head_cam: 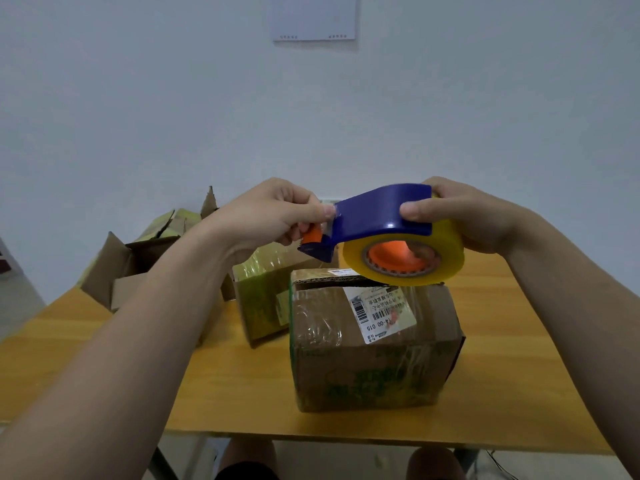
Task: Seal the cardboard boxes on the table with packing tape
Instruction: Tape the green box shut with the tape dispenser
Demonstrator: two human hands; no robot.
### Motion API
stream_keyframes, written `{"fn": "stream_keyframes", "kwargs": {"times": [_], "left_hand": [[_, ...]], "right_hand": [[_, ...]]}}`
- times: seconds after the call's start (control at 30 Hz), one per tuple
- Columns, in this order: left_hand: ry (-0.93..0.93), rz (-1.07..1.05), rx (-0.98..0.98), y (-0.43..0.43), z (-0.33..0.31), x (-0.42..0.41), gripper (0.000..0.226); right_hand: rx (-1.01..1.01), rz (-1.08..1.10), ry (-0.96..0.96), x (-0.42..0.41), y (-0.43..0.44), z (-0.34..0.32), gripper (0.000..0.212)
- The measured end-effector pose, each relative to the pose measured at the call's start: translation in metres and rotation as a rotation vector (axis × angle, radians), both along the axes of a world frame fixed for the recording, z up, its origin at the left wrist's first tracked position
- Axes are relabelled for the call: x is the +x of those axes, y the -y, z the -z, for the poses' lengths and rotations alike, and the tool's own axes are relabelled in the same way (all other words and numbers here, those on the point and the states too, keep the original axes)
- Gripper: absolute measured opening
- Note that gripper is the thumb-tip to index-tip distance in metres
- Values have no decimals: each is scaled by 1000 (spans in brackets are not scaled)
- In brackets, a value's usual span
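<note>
Strip being started: the right hand [474, 220] keeps a closed grip on the tape dispenser [374, 213] above the box [374, 358], near the front edge of the tabletop [242, 393]; the left hand [273, 213] pinches the tape end [329, 216], which probably next needs drawing across the flaps

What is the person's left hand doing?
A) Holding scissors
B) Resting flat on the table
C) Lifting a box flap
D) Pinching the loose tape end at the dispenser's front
D: the left hand pinches the clear tape end at the front of the blue dispenser, which the right hand grips above the labelled box.
</note>
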State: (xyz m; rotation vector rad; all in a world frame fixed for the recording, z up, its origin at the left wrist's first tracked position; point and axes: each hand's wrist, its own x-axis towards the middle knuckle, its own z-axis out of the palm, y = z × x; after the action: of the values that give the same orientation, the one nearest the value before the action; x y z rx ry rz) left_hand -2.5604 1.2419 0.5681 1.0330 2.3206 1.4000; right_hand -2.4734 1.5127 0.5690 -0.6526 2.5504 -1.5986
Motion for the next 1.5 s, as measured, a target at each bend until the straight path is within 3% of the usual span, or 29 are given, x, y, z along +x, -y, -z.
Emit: {"fn": "stream_keyframes", "kwargs": {"times": [0.07,0.17,0.23,0.33,0.4,0.43,0.57,0.67,0.77,1.07,1.3,1.37,1.5], "left_hand": [[168,31,176,10,4,-6,35],[464,-19,446,32,13,-15,28],[535,-35,449,38,27,-19,40],[568,-19,417,34,46,-19,45],[582,-16,410,30,58,-18,37],[574,-33,400,28,65,-18,39],[458,-177,294,19,97,-15,55],[473,-224,331,16,118,-13,53],[543,-247,420,18,133,-13,33],[761,-289,673,28,157,-16,23],[668,-389,567,40,172,-25,20],[660,-398,540,41,176,-28,34],[663,-390,511,41,189,-28,28]], "right_hand": [[-59,-61,37,-2,-10,-1,21],[-174,-94,97,-5,-32,0,54],[-202,-119,88,-9,-46,1,64],[-135,-108,104,-19,-47,4,53],[-82,-99,128,-23,-40,12,25],[-64,-81,140,-25,-36,17,20],[-73,-20,156,-32,-31,31,29],[-121,-17,185,-35,-33,39,54],[-92,-13,228,-41,-35,40,40],[45,-55,271,-70,-8,25,28],[42,-61,303,-82,-7,30,28],[61,-69,309,-83,-5,29,28],[67,-65,310,-84,-3,29,26]]}}
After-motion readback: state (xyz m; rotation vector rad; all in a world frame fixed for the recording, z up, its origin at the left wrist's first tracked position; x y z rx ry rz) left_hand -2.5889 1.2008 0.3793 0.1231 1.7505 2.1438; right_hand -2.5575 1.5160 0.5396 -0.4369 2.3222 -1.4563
